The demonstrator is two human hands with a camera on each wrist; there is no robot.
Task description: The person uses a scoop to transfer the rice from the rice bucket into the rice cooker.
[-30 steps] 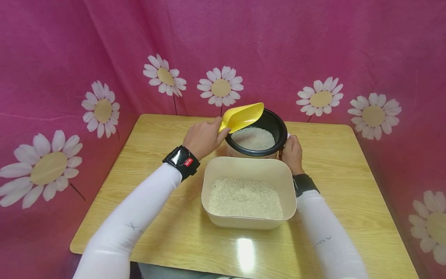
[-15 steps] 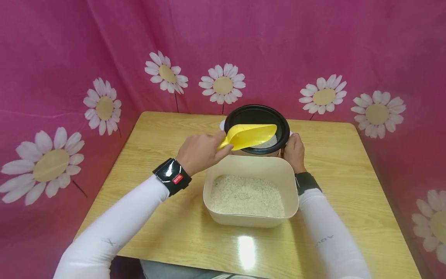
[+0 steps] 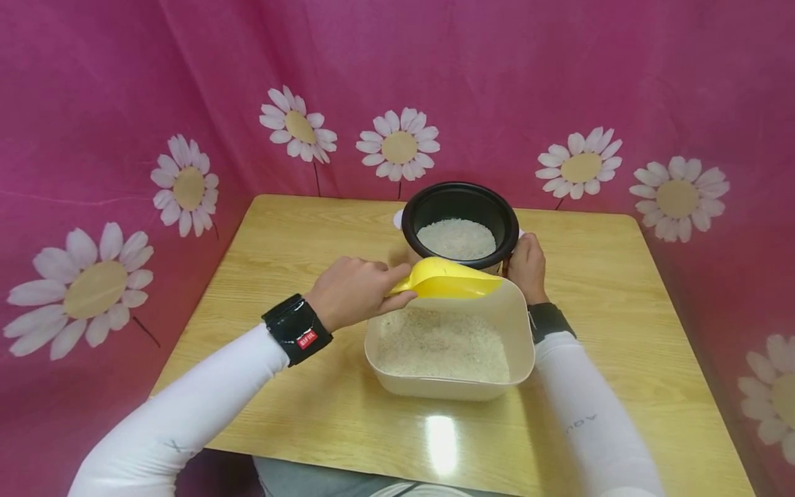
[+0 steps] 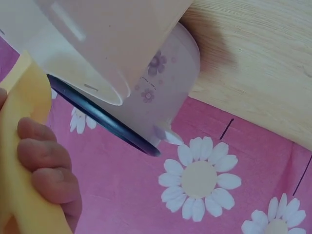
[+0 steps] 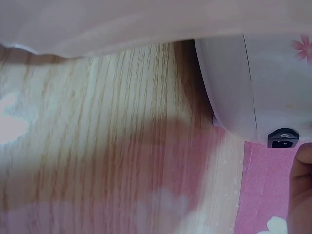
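Note:
My left hand (image 3: 357, 291) grips the handle of a yellow scoop (image 3: 453, 277), held over the far side of a beige tub (image 3: 444, 390). Bare yellow shows inside the scoop's bowl. Pale rice (image 3: 444, 348) covers the tub's bottom. Right behind the tub stands a rice cooker (image 4: 168, 63) with a flowered white body and a black inner pot (image 3: 491, 207); white rice (image 3: 457, 239) lies in that pot. At the cooker's right side, my right hand (image 3: 526, 268) holds its side handle, mostly hidden by the fingers. A power socket (image 5: 282, 138) shows on the cooker near that hand.
A light wooden table (image 3: 609, 331) carries everything. Its back edge meets a pink curtain (image 3: 484, 83) printed with white daisies, which also hangs along both sides. The tub sits close against the cooker's front.
The scoop has come from over the cooker's pot toward me, and now hangs over the tub. My left arm has drawn back with it. The right hand keeps its hold on the cooker.

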